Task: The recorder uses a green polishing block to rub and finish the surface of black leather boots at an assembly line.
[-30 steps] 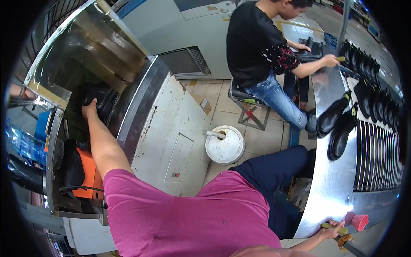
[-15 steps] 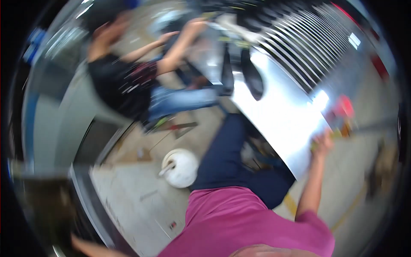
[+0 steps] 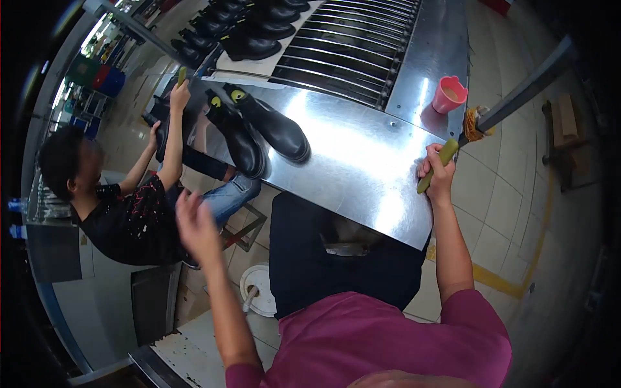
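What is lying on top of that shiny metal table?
On the metal table lie two black boots, with a pink cup at its far edge. The cup's contents cannot be made out.

Bright overhead light, strong glare on the steel table (image 3: 349, 161), left hand (image 3: 197, 226) motion-blurred, fisheye bending edges, dark vignetted corners

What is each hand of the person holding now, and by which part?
The right hand holds a brush by the lower end of its green handle. The left hand is blurred, raised in the air, and holds nothing.
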A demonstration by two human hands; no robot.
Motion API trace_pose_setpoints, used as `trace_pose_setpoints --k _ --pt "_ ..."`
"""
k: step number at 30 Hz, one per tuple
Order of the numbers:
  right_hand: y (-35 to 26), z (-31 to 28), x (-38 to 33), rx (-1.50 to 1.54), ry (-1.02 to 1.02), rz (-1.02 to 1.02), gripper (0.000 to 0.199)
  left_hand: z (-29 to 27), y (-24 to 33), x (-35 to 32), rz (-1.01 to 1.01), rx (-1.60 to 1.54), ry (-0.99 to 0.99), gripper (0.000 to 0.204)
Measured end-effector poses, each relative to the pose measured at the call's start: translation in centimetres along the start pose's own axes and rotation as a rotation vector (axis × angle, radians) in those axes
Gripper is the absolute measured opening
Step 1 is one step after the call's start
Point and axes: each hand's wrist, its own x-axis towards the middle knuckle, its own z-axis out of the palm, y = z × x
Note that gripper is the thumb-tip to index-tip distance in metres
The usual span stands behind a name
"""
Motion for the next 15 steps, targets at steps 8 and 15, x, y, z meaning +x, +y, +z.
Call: trace_pose_setpoints --k 8,15 --pt "0.5 1.8 0.8 0.002 -0.056 -0.02 0.026 21.4 -4.8 12.7 -0.281 -0.149 -0.046 0.107" --pt "0.4 -0.2 1.0 -0.039 -0.017 -0.018 0.025 23.7 -0.4 4.2 -0.402 -0.611 -0.154 0.059"
